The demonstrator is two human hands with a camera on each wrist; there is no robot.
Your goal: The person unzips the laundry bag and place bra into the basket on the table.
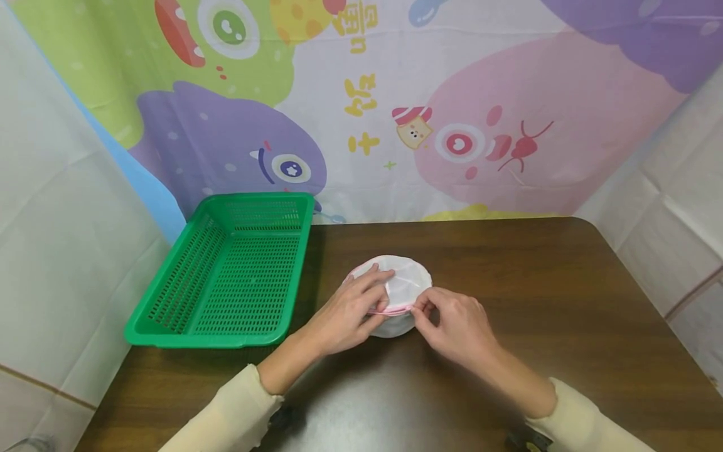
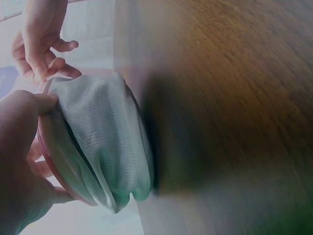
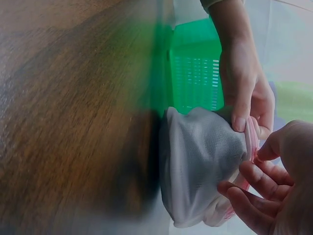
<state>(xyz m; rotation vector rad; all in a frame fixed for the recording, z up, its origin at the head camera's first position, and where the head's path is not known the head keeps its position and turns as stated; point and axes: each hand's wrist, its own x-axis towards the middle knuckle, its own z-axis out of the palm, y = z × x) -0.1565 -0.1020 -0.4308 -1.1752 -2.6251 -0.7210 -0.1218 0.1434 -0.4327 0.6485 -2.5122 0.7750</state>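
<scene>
A round white mesh laundry bag (image 1: 411, 276) with pink zipper trim stands on the brown table. My left hand (image 1: 350, 309) lies over its left side, and its thumb and fingers grip the rim. At the front of the rim, my right hand (image 1: 459, 323) pinches the pink zipper edge (image 3: 252, 142) between thumb and index finger. The right hand's other fingers (image 3: 259, 196) are loosely bent beside the bag. Seen from the left wrist, the mesh side (image 2: 102, 132) sags in folds. The zipper pull itself is too small to tell.
To the left sits a green perforated plastic basket (image 1: 254, 282) with nothing in it. A cloth printed with cartoon monsters (image 1: 361, 113) hangs behind the wooden table (image 1: 536, 282). Pale tiled or covered walls (image 1: 62, 207) flank the table on both sides.
</scene>
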